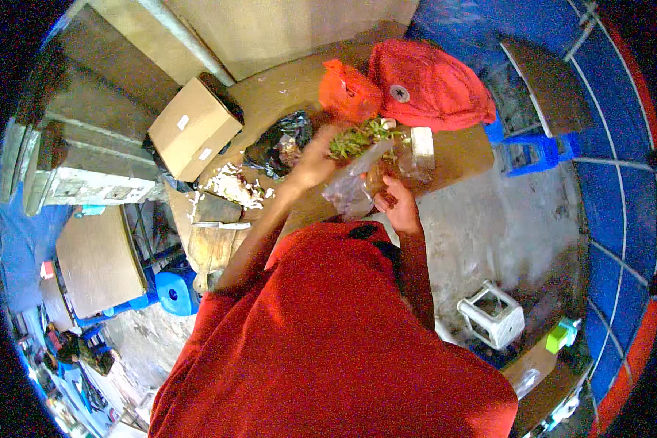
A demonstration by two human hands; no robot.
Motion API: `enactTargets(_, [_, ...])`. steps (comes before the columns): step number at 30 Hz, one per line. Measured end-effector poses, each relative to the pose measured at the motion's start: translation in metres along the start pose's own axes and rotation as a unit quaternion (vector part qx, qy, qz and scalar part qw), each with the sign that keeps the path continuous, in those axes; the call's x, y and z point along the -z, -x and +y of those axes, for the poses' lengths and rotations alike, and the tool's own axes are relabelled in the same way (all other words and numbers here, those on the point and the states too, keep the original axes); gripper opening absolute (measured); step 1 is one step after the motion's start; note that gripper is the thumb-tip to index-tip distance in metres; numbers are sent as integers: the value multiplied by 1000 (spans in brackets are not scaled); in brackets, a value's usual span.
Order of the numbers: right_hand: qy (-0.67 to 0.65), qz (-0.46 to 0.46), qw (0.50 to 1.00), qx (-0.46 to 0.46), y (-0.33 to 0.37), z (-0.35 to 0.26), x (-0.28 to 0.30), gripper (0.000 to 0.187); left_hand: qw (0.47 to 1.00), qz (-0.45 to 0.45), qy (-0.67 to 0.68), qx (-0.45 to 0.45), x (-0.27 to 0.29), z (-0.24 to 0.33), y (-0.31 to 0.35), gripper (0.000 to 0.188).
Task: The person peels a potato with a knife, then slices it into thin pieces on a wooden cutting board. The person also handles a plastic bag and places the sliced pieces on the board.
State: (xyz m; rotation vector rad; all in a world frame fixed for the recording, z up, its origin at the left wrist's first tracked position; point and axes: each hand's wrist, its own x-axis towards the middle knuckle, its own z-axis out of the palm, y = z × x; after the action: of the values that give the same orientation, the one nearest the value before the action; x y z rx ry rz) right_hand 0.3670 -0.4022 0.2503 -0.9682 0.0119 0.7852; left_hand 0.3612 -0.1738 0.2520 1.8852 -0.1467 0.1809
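My left hand (315, 162) is over the table, beside a bunch of green leaves (352, 141) and just below an orange-red plastic bag (349, 93). Motion smears its fingers, so I cannot tell what they hold. My right hand (400, 207) is closed on the edge of a clear plastic bag (349, 187), which hangs between both hands close to my body. Left of my left hand, a black plastic bag (279, 143) lies spread with reddish-brown pieces in it.
A cardboard box (195, 130) stands at the table's left, above white scraps (235, 187), a knife (225, 225) and a wooden cutting board (210, 250). A red backpack (432, 86) and a white block-shaped item (422, 149) lie at right. A white stool (492, 315) is on the floor.
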Motion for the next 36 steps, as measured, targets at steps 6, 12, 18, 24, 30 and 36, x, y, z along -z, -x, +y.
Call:
enactTargets(6, [49, -74, 995, -38, -13, -28, -6, 33, 984, -168, -36, -39, -66, -65, -14, 54])
enactTargets(12, [150, 143, 944, 258, 0, -80, -27, 47, 965, -190, -139, 115, -42, 2, 8, 26])
enactTargets(18, [120, 358, 874, 304, -13, -129, -8, 44, 982, 159, 59, 85, 14, 93, -10, 22])
enactTargets(24, [175, 308, 907, 229, -41, -116, 14, 35, 931, 363, 39, 12, 111, 146, -69, 29])
enactTargets(30, [166, 229, 934, 216, -38, -83, -12, 30, 962, 270, 36, 2, 107, 49, -105, 33])
enactTargets(36, [213, 143, 951, 174, -29, -65, -30, 42, 956, 257, -131, 63, 97, -43, -74, 37])
